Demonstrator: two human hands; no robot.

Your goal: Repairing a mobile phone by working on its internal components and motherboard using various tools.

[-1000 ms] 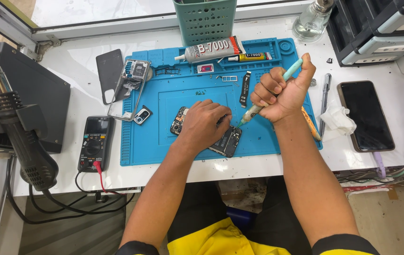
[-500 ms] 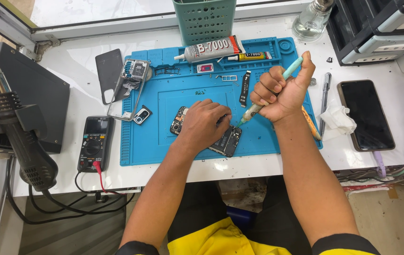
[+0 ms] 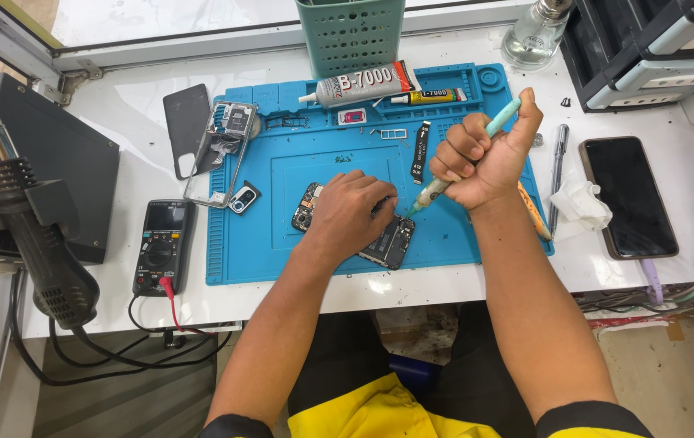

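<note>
Nothing moved: left hand flat on opened phone, right hand fisted around teal tool.

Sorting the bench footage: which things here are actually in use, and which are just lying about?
In use:
left hand pressing on opened phone
right hand gripping pale green tool
blue mat

Lying about:
multimeter
hot air gun
glue tube
black phone
</note>
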